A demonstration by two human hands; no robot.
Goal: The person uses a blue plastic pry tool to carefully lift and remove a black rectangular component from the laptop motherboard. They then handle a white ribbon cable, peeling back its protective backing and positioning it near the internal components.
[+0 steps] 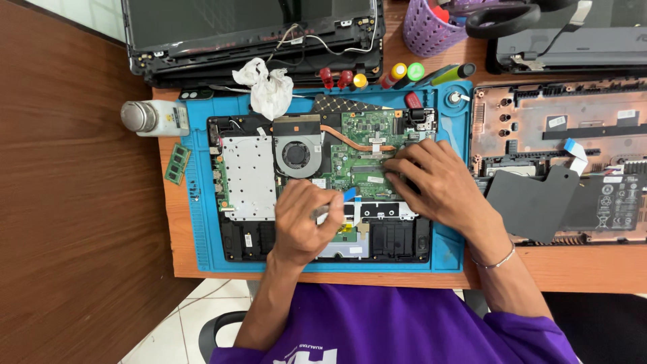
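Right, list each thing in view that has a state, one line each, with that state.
Opened laptop: bottom cover off, board and fan exposed.
Left hand: closed on a thin tool.
Right hand: flat, fingers on the green board.
White bottle: lying on its side, capped.
Tissue: crumpled.

The opened laptop base [323, 189], its cover off, lay flat on the blue mat with a silver plate at left, a round fan and copper heat pipe at the far middle, a green board [364, 152] at right, and a thin metal tool [322, 211] slanting across its near middle.
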